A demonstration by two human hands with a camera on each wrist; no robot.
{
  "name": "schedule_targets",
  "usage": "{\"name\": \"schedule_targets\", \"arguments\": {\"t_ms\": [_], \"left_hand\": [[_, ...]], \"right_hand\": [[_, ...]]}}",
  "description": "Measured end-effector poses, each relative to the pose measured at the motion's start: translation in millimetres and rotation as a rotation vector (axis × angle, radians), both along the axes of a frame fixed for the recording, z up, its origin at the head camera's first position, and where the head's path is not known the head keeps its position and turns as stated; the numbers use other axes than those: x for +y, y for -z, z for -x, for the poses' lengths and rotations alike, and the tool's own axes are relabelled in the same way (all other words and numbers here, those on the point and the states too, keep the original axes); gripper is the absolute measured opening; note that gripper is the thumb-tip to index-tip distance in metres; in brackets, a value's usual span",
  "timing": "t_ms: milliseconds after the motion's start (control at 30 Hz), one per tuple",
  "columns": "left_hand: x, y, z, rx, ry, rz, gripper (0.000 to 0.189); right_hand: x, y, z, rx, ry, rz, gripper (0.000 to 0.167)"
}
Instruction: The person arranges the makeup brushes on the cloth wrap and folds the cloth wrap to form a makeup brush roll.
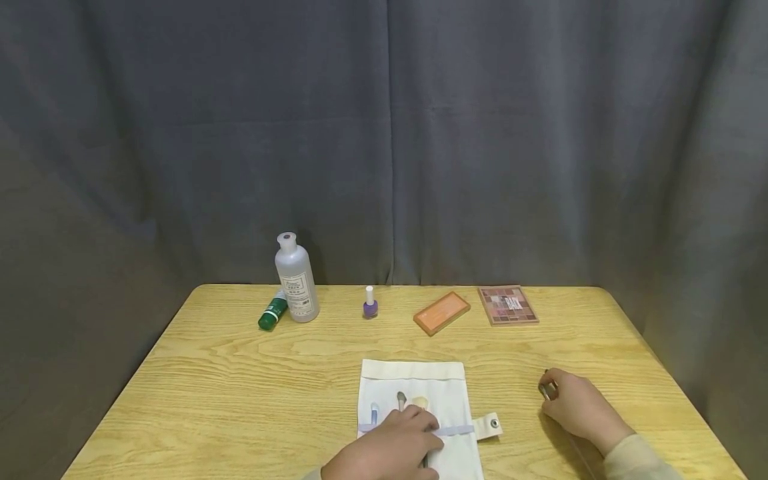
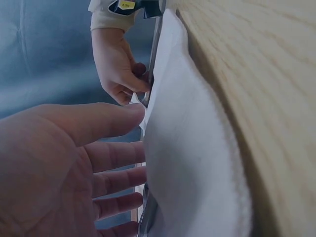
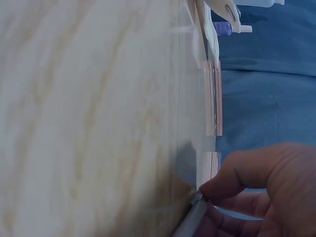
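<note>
Left hand point(image 1: 390, 443): we see it palm down over the white cloth pouch point(image 1: 447, 400), fingers extended and a little apart, thumb held away from them; the left wrist view shows the same spread. The fingers rest over the pouch, and we note no object gripped in them. The pouch lies unfolded towards the table's near edge, right of its middle. Above the fingers, left to right, we record three slim tools: one blue point(image 1: 375, 412), one dark-tipped point(image 1: 401, 399), one cream-tipped point(image 1: 421, 403). A lilac band point(image 1: 457, 431) crosses the pouch; a snap tab point(image 1: 487, 426) projects from its right side.

Right hand point(image 1: 581, 407): nearly closed, thumb and fingers pinching a slim rod point(image 3: 195, 213) with a silvery section, low over the table's right part, well apart from the pouch. We cannot tell the rod's full shape.

Surface: a wood-grain table point(image 1: 210, 380) with rounded far corners. Along its far edge, from the far left corner rightwards, we list a green tube point(image 1: 274, 312) lying beside an upright clear bottle point(image 1: 299, 287), a purple polish bottle point(image 1: 370, 307) with white cap, an orange case point(image 1: 442, 313) set obliquely, and a brownish palette point(image 1: 509, 305).

Room: grey curtains point(image 1: 270, 133) hang behind the far edge and along both sides.
</note>
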State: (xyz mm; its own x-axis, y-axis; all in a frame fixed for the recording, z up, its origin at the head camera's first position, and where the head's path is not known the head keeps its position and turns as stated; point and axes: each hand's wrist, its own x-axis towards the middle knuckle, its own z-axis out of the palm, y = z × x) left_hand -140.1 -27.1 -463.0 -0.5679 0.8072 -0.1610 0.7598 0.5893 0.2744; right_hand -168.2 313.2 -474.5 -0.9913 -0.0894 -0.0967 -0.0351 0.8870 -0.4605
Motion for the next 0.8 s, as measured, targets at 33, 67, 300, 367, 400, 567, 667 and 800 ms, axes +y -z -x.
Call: {"name": "schedule_targets", "arguments": {"t_ms": [33, 67, 300, 367, 400, 567, 667, 800], "left_hand": [[0.1, 0.8, 0.2, -0.001, 0.000, 0.001, 0.030], [0.1, 1.2, 0.0, -0.006, -0.002, 0.002, 0.031], [-0.1, 2.5, 1.4, -0.035, -0.004, -0.011, 0.034], [-0.2, 2.3, 1.4, -0.032, -0.002, -0.010, 0.033], [-0.2, 2.3, 1.4, -0.030, -0.001, -0.008, 0.033], [-0.1, 2.9, 1.4, -0.026, 0.010, -0.002, 0.033], [-0.1, 4.0, 1.9, -0.031, 0.013, -0.006, 0.032], [-0.3, 4.5, 2.3, -0.029, 0.016, -0.008, 0.032]], "right_hand": [[-0.3, -0.3, -0.4, 0.000, 0.005, 0.004, 0.035], [-0.9, -0.7, -1.0, -0.002, 0.011, 0.015, 0.035], [-10.8, -18.1, -3.2, 0.037, 0.052, 0.138, 0.041], [-14.4, -24.8, -3.2, 0.061, 0.054, 0.164, 0.041], [-16.3, -27.8, -3.3, 0.069, 0.056, 0.178, 0.040], [-24.6, -40.4, -4.2, 0.146, 0.053, 0.223, 0.030], [-30.9, -48.6, -4.3, 0.212, 0.040, 0.253, 0.024], [-43.2, -60.0, -3.8, 0.311, 0.000, 0.305, 0.016]]}}
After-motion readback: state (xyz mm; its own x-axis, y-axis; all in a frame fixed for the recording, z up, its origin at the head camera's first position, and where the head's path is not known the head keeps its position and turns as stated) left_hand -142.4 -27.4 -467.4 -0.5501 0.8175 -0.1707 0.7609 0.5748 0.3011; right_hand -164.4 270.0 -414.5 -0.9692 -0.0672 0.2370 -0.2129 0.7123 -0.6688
